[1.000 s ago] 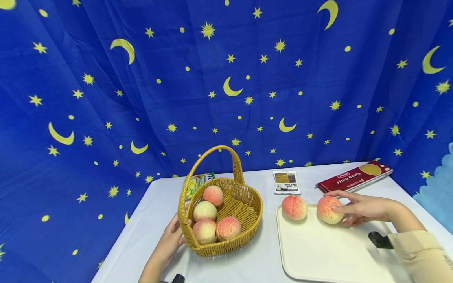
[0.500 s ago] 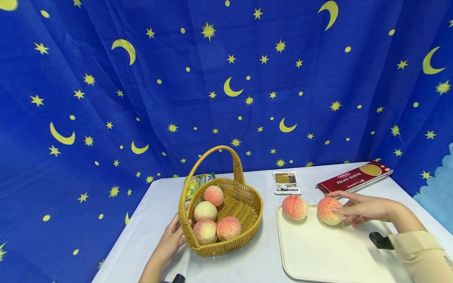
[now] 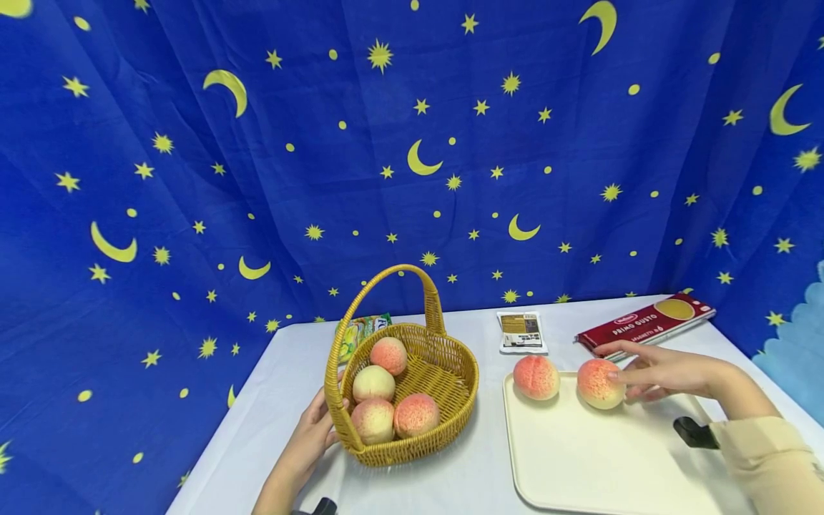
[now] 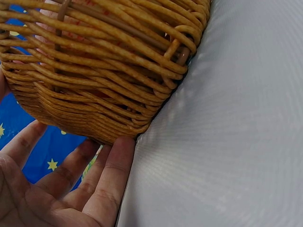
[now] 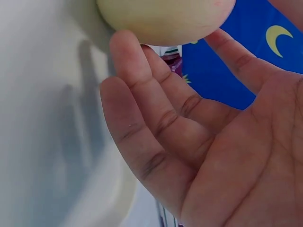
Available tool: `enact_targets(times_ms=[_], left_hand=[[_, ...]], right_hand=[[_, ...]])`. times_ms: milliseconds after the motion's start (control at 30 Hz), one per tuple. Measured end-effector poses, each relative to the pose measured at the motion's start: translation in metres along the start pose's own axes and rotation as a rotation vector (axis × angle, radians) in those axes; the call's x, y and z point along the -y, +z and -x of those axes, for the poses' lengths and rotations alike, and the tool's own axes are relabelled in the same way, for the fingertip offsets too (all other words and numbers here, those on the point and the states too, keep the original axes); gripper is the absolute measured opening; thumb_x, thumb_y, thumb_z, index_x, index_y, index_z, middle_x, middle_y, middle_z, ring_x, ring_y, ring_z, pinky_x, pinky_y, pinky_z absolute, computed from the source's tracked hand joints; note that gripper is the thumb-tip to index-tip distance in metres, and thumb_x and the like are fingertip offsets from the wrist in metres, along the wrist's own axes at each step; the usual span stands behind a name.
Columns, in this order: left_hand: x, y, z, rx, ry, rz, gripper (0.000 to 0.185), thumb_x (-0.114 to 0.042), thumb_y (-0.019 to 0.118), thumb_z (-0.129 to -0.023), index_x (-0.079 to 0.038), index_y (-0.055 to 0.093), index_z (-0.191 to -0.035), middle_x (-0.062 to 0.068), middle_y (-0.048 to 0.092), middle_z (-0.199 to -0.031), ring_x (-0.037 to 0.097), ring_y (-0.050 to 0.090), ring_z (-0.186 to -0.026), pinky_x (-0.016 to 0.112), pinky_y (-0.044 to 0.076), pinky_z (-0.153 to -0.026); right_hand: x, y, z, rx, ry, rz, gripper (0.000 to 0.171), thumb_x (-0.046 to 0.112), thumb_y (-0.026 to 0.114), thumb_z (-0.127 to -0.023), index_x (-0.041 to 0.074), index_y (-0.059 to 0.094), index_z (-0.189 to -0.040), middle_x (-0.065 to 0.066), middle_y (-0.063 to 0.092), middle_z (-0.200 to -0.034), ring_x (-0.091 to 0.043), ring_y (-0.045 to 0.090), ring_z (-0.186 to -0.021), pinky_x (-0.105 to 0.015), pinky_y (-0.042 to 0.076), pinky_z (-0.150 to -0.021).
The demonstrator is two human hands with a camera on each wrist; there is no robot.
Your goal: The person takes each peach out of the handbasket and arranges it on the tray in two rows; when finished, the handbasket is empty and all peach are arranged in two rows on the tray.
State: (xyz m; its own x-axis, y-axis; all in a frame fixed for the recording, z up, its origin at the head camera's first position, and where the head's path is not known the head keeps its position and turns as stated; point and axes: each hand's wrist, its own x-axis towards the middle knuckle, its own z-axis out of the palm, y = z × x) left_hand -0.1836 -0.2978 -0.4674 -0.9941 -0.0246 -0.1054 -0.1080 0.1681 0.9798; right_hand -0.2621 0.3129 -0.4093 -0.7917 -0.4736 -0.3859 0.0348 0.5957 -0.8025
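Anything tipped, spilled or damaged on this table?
Nothing stands out. Four peaches sit in the wicker basket, two peaches on the cream tray; the spaghetti box and sachet lie flat behind.

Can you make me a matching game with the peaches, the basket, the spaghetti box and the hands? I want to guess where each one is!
Things:
1. Wicker basket
2. Spaghetti box
3. Left hand
4. Right hand

Places:
A. At the back right of the table
B. Beside a peach on the cream tray
C. Holds four peaches
D. Against the basket's outer wall

Pairs: 1-C, 2-A, 3-D, 4-B
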Motion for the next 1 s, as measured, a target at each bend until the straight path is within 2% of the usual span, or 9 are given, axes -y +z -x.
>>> enact_targets(times_ms=[100, 167, 333, 500, 667, 833, 1000], left_hand=[[0.0, 0.0, 0.0, 0.0, 0.002, 0.002, 0.071, -0.04, 0.063, -0.108, -0.027, 0.032, -0.169, 0.023, 0.031, -0.175, 0.048, 0.038, -0.157, 0.054, 0.057, -0.112], [0.0, 0.0, -0.001, 0.0, 0.002, 0.004, 0.071, -0.04, 0.063, -0.108, -0.027, 0.032, -0.169, 0.023, 0.031, -0.175, 0.048, 0.039, -0.157, 0.054, 0.057, -0.111], [0.0, 0.0, -0.001, 0.001, 0.0, 0.002, 0.072, -0.043, 0.064, -0.107, -0.029, 0.031, -0.17, 0.022, 0.03, -0.175, 0.048, 0.039, -0.157, 0.053, 0.057, -0.111], [-0.001, 0.0, -0.001, 0.001, 0.0, -0.002, 0.073, -0.043, 0.064, -0.107, -0.029, 0.03, -0.17, 0.022, 0.028, -0.176, 0.048, 0.037, -0.158, 0.055, 0.056, -0.112], [0.0, 0.0, -0.001, -0.003, 0.0, -0.006, 0.073, -0.044, 0.064, -0.106, -0.029, 0.031, -0.17, 0.023, 0.028, -0.176, 0.049, 0.037, -0.158, 0.055, 0.057, -0.112], [-0.001, 0.0, -0.001, 0.003, 0.001, -0.008, 0.073, -0.044, 0.064, -0.107, -0.029, 0.031, -0.17, 0.022, 0.029, -0.176, 0.048, 0.037, -0.158, 0.055, 0.057, -0.112], [-0.001, 0.0, -0.002, 0.003, 0.001, -0.005, 0.072, -0.043, 0.064, -0.107, -0.029, 0.033, -0.169, 0.02, 0.029, -0.176, 0.048, 0.036, -0.159, 0.055, 0.057, -0.111]], right_hand=[[0.004, -0.005, 0.001, -0.015, -0.011, 0.019, 0.083, 0.043, 0.063, -0.105, 0.004, 0.023, -0.166, -0.028, 0.058, -0.144, -0.032, 0.068, -0.118, -0.063, 0.06, -0.097], [0.007, -0.007, 0.002, -0.029, -0.037, 0.029, 0.082, 0.04, 0.063, -0.105, 0.0, 0.023, -0.166, -0.034, 0.052, -0.151, -0.035, 0.068, -0.122, -0.066, 0.059, -0.1], [0.026, -0.011, 0.003, -0.094, -0.093, 0.095, 0.078, 0.035, 0.064, -0.106, -0.003, 0.027, -0.163, -0.033, 0.054, -0.148, -0.038, 0.065, -0.127, -0.065, 0.059, -0.101], [0.052, -0.012, -0.001, -0.147, -0.138, 0.156, 0.07, 0.033, 0.064, -0.107, 0.001, 0.035, -0.162, -0.027, 0.061, -0.145, -0.039, 0.066, -0.128, -0.06, 0.061, -0.099], [0.079, -0.007, -0.006, -0.186, -0.195, 0.218, 0.064, 0.035, 0.067, -0.106, 0.007, 0.043, -0.159, -0.021, 0.067, -0.14, -0.033, 0.067, -0.125, -0.052, 0.063, -0.099], [0.111, 0.004, -0.014, -0.166, -0.259, 0.263, 0.062, 0.036, 0.069, -0.105, 0.012, 0.047, -0.157, -0.018, 0.067, -0.138, -0.029, 0.068, -0.122, -0.047, 0.063, -0.097], [0.149, 0.023, -0.029, -0.097, -0.296, 0.272, 0.064, 0.039, 0.07, -0.104, 0.017, 0.046, -0.159, -0.016, 0.066, -0.139, -0.027, 0.068, -0.122, -0.048, 0.062, -0.099]])
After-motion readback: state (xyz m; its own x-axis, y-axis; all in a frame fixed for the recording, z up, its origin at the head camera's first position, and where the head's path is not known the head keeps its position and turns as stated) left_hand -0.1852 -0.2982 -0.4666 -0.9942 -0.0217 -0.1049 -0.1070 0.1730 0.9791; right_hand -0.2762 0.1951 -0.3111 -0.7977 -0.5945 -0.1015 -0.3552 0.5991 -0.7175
